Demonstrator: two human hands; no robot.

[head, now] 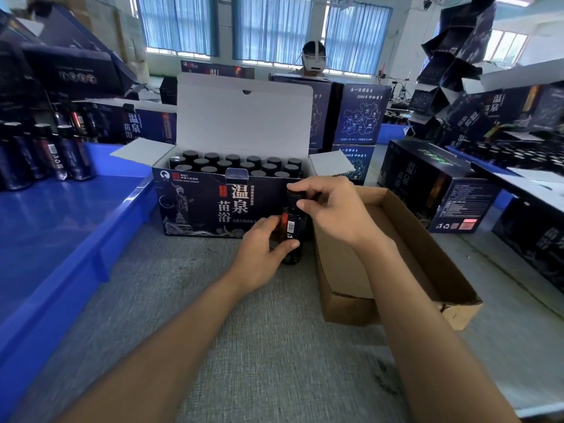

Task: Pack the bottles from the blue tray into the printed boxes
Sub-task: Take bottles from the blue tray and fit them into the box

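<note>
Workbench [244, 346] covered in grey felt-like cloth fills the near view, seen from over a person's 2 bare forearms. Along the left runs the blue tray [61, 239], mostly bare at its near end, with a cluster of dark bottles [45, 157] standing at its far end. At the centre stands 1 printed box [195, 209], dark with white lettering, its white lid [244, 123] raised and side flaps spread. Rows of black caps [232, 166] pack its interior closely. To the right, touching its corner, lies an open brown carton [427, 264]. More printed boxes [442, 184] are stacked around the room, and another person [314, 59] sits behind them.

Just in front of the printed box's right end, both hands hold 1 dark bottle [291, 227] upright, not yet inside. The left hand [262, 251] is wrapped around its lower body, thumb across the front below a barcode label. The right hand [332, 209] comes in from above with fingertips pinched on the cap and neck. I cannot tell whether its base touches the cloth.

Risk, as I judge it: the box looks nearly full, and any free slot is hidden behind the front wall. Pushing the bottle in blind could jam it against neighbouring caps or bend the front tab. A cap-only grip could also let it slip.
</note>
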